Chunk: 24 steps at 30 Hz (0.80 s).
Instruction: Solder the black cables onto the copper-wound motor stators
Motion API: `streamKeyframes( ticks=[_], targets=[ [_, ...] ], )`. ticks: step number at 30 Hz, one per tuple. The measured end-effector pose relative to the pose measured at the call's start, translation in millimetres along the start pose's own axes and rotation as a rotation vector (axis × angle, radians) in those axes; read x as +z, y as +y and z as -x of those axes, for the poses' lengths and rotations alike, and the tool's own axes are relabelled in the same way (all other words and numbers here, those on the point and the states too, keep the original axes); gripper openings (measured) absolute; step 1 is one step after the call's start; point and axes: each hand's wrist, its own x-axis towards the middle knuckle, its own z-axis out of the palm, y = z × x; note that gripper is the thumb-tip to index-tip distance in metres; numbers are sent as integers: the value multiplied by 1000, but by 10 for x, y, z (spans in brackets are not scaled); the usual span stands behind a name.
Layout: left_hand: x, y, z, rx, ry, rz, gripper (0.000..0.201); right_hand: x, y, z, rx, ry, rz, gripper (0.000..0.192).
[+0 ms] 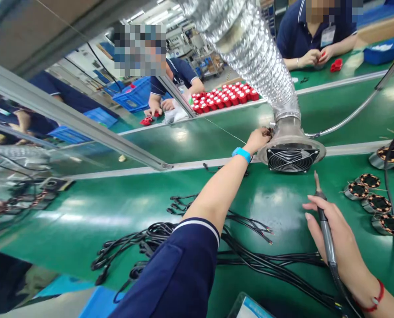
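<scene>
My right hand (339, 238) holds a soldering iron (326, 234) like a pen, its tip pointing up and away over the green bench. Stretched far forward, my left hand (258, 139) is beside the fume extractor hood (291, 150), at the edge of the conveyor. Its fingers are curled at a small dark, coppery piece (268, 132), partly hidden by the hood, whose kind I cannot make out. Beneath my left arm lie bundles of black cables (153, 234), their wire ends (266, 234) toward the right. Several copper-wound stators (377, 204) stand right of the soldering iron.
A silver flexible duct (250, 48) rises from the hood. Beyond the bench runs a green conveyor (183, 137). Across it, co-workers sit near rows of red-and-white parts (223, 98) and blue bins (132, 95). A metal frame post (84, 110) slants across the left.
</scene>
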Motion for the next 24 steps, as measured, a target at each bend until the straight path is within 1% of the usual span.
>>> streamKeyframes(
  ticks=[2,3,4,6,7,9,10,11,13,15,17,19,21,22,24],
  targets=[
    [-27,-5,35,2,-12,-114,51,8,45,-2,12,13,12,33],
    [-96,-36,78,-1,-8,-183,58,12,59,3,20,17,18,33],
    [-200,-86,137,-10,4,-251,64,15,70,10,27,18,23,33],
    [-492,-226,297,-69,20,-399,69,23,88,30,32,18,29,33],
    [-656,-308,398,-121,6,-467,64,27,99,41,25,14,30,33],
    [-950,-467,631,-246,-79,-566,51,37,127,64,-11,-2,32,34],
    [-1054,-535,758,-287,-123,-595,47,43,140,75,-30,-14,35,35],
    [-1120,-590,884,-306,-163,-616,41,48,150,86,-48,-29,38,35],
    [-1134,-656,1115,-302,-234,-636,37,57,145,107,-39,-52,34,35],
    [-1034,-670,1283,-277,-273,-648,38,57,104,122,25,-68,9,35],
    [-910,-646,1357,-254,-279,-665,38,48,46,126,107,-84,-18,36],
    [-855,-599,1331,-236,-259,-694,38,33,13,116,172,-95,-20,36],
    [-927,-533,1221,-217,-217,-732,37,21,42,96,197,-85,-2,38],
    [-1015,-493,1147,-208,-185,-755,36,17,81,85,191,-73,11,39],
    [-1272,-399,991,-192,-88,-809,36,14,194,66,152,-49,38,41]
  ],
)
